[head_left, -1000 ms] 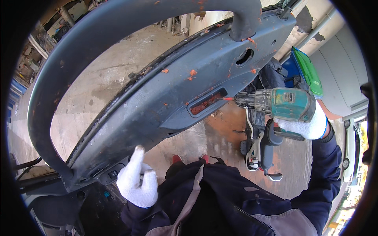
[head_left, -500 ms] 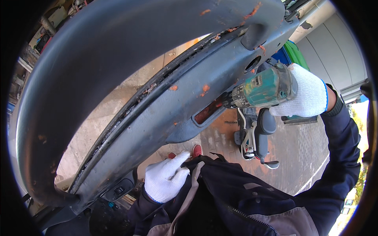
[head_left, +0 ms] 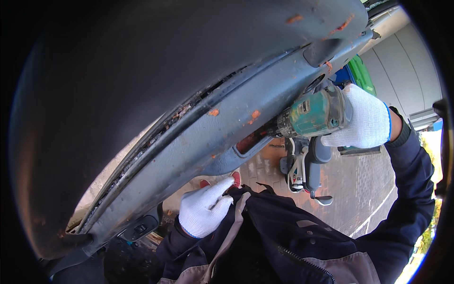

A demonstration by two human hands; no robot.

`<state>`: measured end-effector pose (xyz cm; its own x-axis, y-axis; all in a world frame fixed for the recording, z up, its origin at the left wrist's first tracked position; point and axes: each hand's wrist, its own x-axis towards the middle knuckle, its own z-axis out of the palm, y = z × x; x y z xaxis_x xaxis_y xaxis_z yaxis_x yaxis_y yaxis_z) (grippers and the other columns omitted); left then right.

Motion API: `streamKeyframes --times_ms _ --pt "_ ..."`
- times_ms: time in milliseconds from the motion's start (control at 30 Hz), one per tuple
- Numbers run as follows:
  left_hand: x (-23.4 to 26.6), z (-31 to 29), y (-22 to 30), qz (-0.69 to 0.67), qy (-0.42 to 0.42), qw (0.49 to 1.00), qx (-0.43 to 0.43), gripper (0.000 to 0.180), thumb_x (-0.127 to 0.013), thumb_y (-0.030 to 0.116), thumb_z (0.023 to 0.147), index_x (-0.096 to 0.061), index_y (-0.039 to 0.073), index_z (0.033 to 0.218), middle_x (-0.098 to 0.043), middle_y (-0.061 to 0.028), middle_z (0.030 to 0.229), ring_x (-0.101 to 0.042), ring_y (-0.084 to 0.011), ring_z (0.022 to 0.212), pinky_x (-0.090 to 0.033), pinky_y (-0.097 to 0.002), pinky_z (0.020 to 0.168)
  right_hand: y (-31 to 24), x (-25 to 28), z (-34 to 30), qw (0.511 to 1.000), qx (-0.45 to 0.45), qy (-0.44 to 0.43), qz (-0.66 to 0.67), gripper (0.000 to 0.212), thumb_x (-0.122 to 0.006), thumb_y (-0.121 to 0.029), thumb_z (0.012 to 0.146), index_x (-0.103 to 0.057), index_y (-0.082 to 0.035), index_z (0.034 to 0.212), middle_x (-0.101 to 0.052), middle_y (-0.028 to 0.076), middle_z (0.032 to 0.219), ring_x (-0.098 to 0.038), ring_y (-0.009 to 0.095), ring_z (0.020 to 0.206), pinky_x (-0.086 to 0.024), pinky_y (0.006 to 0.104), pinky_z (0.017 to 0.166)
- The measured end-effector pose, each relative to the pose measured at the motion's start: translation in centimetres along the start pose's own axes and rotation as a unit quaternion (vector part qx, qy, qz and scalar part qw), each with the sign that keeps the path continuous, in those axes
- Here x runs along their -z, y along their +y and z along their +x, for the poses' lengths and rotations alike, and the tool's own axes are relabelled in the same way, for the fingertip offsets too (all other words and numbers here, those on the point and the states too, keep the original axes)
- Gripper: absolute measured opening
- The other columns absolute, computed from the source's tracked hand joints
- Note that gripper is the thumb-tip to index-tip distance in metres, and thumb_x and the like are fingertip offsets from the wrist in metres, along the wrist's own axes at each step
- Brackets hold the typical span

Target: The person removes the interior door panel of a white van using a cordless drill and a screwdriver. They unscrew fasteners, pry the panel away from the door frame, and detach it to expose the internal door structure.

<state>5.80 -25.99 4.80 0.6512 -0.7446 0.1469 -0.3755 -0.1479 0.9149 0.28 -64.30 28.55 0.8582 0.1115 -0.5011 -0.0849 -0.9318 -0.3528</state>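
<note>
In a white knit glove, my right hand [head_left: 363, 117] grips a scuffed green power drill [head_left: 314, 111]. Its chuck points left at the reddish pull recess [head_left: 246, 143] in a grey vehicle door panel [head_left: 189, 147]; the bit's tip is hard to make out there. My left hand [head_left: 203, 211], gloved the same way, hovers in front of my jacket below the panel. Its index finger is stretched out and the thumb stands apart from it. I see nothing held between them. Orange-brown smears [head_left: 255, 115] mark the panel.
The dark window frame [head_left: 118, 80] of the door looms over the upper left. Beyond the drill, a scooter [head_left: 302, 163] stands on the brick paving. A green bin [head_left: 362, 75] is at the upper right. A switch panel [head_left: 139, 229] sits at the door's lower left.
The window frame looms larger and covers more of the upper left. My left hand has shifted slightly right. The drill stays at the recess in my right hand.
</note>
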Motion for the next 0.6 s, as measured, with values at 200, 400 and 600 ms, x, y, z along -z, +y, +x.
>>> streamKeyframes --times_ms 200,400,600 --pt "0.1 0.2 -0.4 0.010 -0.014 1.000 0.019 0.045 -0.082 0.012 0.095 -0.079 0.006 0.140 -0.076 -0.0136 0.081 -0.075 -0.0240 0.066 -0.060 -0.0347 0.068 5.0 -2.4 -0.8 0.989 0.131 0.073 0.004 0.057 -0.097 -0.022 0.089 -0.078 -0.017 0.142 -0.061 0.012 0.157 -0.063 0.033 0.129 -0.040 0.0410 0.124" --pt "0.1 0.3 -0.3 0.006 -0.012 1.000 0.025 0.046 -0.082 0.012 0.095 -0.079 0.007 0.141 -0.079 -0.0130 0.085 -0.075 -0.0228 0.067 -0.061 -0.0338 0.068 7.1 -2.8 -2.4 0.999 -0.025 0.014 -0.038 0.065 -0.086 -0.031 0.102 -0.063 -0.023 0.162 -0.050 0.008 0.172 -0.053 0.029 0.149 -0.026 0.0398 0.137" --pt "0.2 0.4 -0.3 0.003 -0.028 0.999 0.032 0.047 -0.082 0.013 0.095 -0.078 0.007 0.142 -0.081 -0.0133 0.091 -0.076 -0.0219 0.068 -0.061 -0.0336 0.069 5.9 -2.9 -1.3 0.911 0.001 -0.043 0.411 0.088 -0.088 -0.035 0.100 -0.044 -0.016 0.173 -0.050 0.009 0.172 -0.053 0.028 0.149 -0.027 0.0387 0.136"
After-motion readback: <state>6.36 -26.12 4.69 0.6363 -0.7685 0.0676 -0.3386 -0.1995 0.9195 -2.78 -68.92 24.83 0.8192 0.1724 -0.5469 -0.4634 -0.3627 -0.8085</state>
